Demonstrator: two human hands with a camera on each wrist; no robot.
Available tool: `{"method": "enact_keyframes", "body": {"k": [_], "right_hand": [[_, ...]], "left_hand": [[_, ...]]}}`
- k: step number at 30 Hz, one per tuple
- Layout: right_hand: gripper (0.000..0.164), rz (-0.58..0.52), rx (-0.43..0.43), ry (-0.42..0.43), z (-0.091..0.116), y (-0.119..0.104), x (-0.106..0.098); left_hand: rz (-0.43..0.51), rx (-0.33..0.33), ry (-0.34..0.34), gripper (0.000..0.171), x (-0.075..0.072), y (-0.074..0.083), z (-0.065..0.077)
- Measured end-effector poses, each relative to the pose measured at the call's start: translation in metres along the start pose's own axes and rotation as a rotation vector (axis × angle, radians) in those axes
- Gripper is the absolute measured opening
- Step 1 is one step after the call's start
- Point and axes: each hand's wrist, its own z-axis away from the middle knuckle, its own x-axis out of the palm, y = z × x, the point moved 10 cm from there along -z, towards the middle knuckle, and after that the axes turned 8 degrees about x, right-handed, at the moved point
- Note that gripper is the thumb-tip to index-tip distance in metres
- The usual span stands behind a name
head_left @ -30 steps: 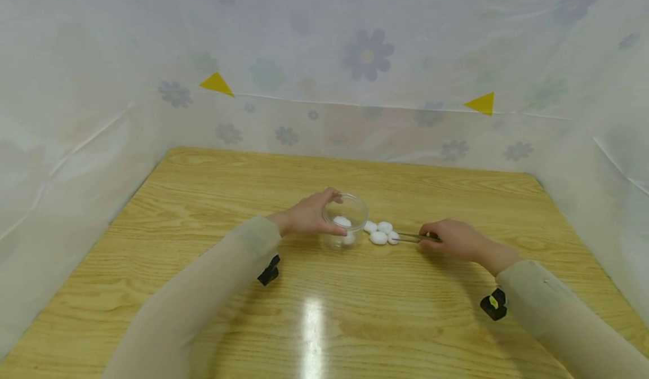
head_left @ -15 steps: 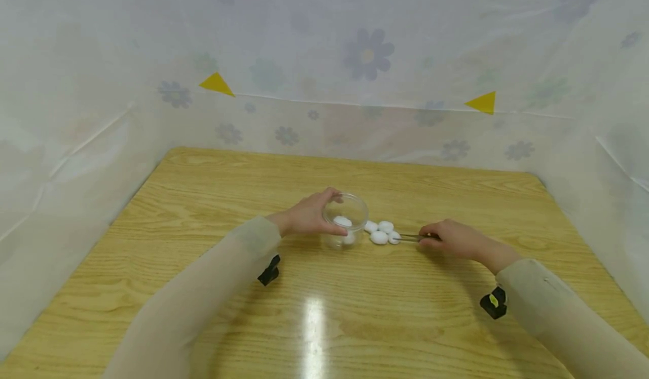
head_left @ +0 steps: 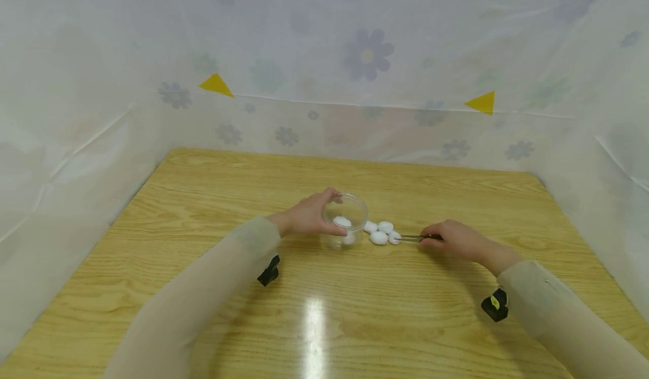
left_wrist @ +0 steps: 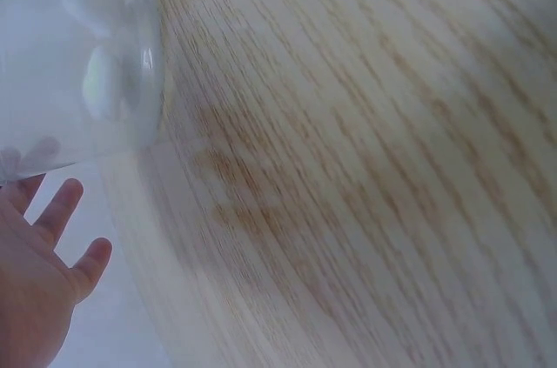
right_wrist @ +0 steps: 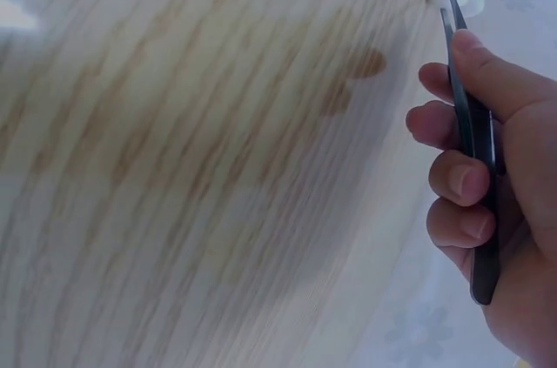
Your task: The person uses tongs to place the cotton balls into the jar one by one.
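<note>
My left hand [head_left: 311, 215] holds a clear plastic cup [head_left: 350, 203] near its rim, thumb on the near side and fingers on the far side. Inside the cup lie white cotton balls [head_left: 342, 222]. The left wrist view shows the upright cup [left_wrist: 52, 72] on the table, with some fingers off it. In my right hand [head_left: 456, 239] is a pair of dark metal tweezers [right_wrist: 474, 150], thumb and fingers around it. The tweezer tips are at the rightmost cotton ball [head_left: 394, 237]; whether they pinch it cannot be told. Several cotton balls [head_left: 378, 237] cluster right of the cup.
Everything stands on a wood-grain table [head_left: 253, 182]. A pale sheet with flower prints [head_left: 304, 41] rises behind and at both sides. Two yellow triangles [head_left: 217, 85] mark the back sheet. A black wrist device [head_left: 495, 304] sits under the right sleeve.
The tweezer arms have drawn closer together at the rightmost cotton ball, which has shifted very slightly right. My left hand and the cup have stayed in place.
</note>
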Motion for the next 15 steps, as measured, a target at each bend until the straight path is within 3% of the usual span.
{"method": "enact_keyframes", "body": {"k": [15], "right_hand": [[0.032,-0.017,0.052,0.02,0.0069,0.0093,-0.0093]], "left_hand": [[-0.013,0.006,0.004,0.084,-0.001,0.0016,0.0002]]}}
